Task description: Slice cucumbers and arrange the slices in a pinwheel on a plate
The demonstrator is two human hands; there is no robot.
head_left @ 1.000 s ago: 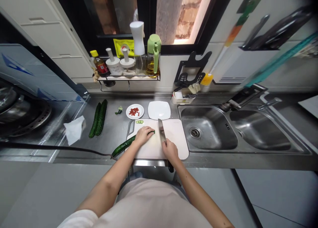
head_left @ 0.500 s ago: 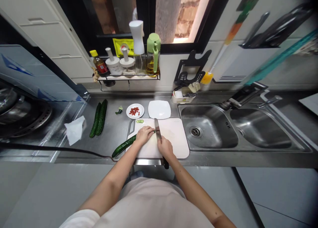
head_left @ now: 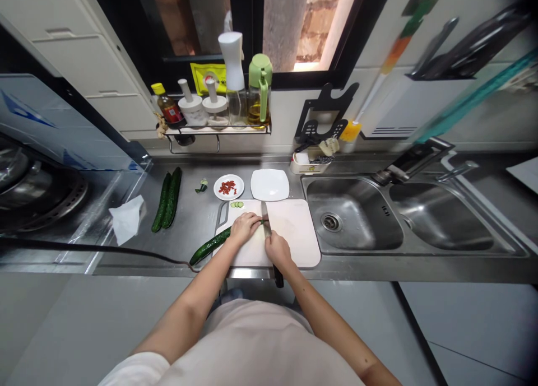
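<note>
On the white cutting board [head_left: 294, 240] lies a green cucumber [head_left: 210, 247], its near-left end sticking out past the board's edge. My left hand [head_left: 245, 228] is closed over the cucumber's other end and hides part of it. A kitchen knife [head_left: 264, 211] is gripped in my right hand [head_left: 278, 248], its blade pointing away from me at the cucumber's tip, close beside my left fingertips. The black handle's end shows below my fist. A few cucumber slices [head_left: 237, 205] rest at the board's upper left corner.
Behind the board stand a white plate with red pieces [head_left: 218, 190] and a square white plate [head_left: 269, 185]. Two cucumbers [head_left: 166, 201], cucumber scraps [head_left: 202, 187] and a paper towel [head_left: 126, 221] lie leftward. A double sink [head_left: 357, 212] is at right; a condiment rack [head_left: 218, 129] hangs behind.
The knife and my right hand have shifted very slightly left, the blade staying at the cucumber's tip. My left hand keeps its place on the cucumber.
</note>
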